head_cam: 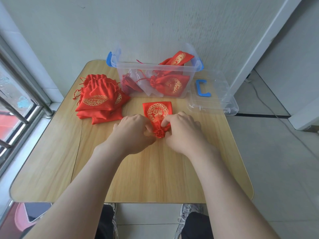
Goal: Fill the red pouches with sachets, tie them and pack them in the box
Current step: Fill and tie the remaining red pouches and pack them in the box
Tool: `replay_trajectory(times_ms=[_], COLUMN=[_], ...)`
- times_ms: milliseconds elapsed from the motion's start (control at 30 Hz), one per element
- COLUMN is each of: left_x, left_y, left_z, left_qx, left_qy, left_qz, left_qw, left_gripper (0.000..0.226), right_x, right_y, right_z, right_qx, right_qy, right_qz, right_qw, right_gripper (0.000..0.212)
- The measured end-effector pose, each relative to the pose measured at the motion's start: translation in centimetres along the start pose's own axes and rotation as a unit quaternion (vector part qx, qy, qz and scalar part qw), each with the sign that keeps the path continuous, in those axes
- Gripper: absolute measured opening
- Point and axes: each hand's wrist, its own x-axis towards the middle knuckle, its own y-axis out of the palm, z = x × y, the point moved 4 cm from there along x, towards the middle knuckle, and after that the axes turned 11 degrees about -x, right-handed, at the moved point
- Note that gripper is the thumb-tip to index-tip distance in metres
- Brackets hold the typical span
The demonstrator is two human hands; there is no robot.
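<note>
Between the hands, on the worktop point(155, 178), one pouch point(158, 112) is laid flat, with its gathered neck toward the person and its printed body pointing away. The neck is pinched from both sides: left hand point(133, 130) and right hand point(183, 130) are closed on it, nearly touching. The cords are hidden under the fingers.

Step judged: tying. Whether the pouch is filled cannot be told. The next move is judged to need the cords drawn tight and knotted without the gather being let loose. The pouch is then to be lifted into the box point(138, 65), straight beyond the hands.

Counts:
- pouch being tied: 1
- pile point(100, 97) beyond the left hand: at least 4 untied pouches, overlapped, exact number not resolved
- pouches in the box: at least 3, with pale translucent packets point(143, 80), possibly sachets, uncounted
- box: 1, open
- lid point(221, 100): 1, beyond the right hand, on its outer side
</note>
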Motion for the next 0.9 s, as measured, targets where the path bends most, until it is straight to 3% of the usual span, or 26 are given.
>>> replay_trajectory(times_ms=[167,367,567,733,900], left_x=[0.3,0.4,0.4,0.4,0.2], left_y=[0.1,0.7,1.2,1.1,1.1], left_z=[0.2,0.0,-0.1,-1.1,-1.3], left_qx=[-0.006,0.001,0.023,-0.015,-0.023], left_qy=[0.027,0.049,0.063,0.077,0.05], left_qz=[-0.012,0.0,0.031,0.054,0.05], left_qw=[1.0,0.999,0.997,0.995,0.997], left_gripper=[0.011,0.013,0.029,0.005,0.02], right_x=[0.3,0.4,0.5,0.8,0.9], right_y=[0.0,-0.1,0.1,0.2,0.0], right_z=[-0.1,0.0,-0.1,-0.6,-0.6], right_qx=[0.005,0.01,0.045,0.102,0.128], right_qy=[-0.008,-0.021,-0.032,-0.013,-0.018], right_qz=[-0.036,-0.03,-0.023,-0.042,-0.055], right_qw=[0.999,0.999,0.998,0.994,0.99], right_gripper=[0.015,0.013,0.012,0.013,0.016])
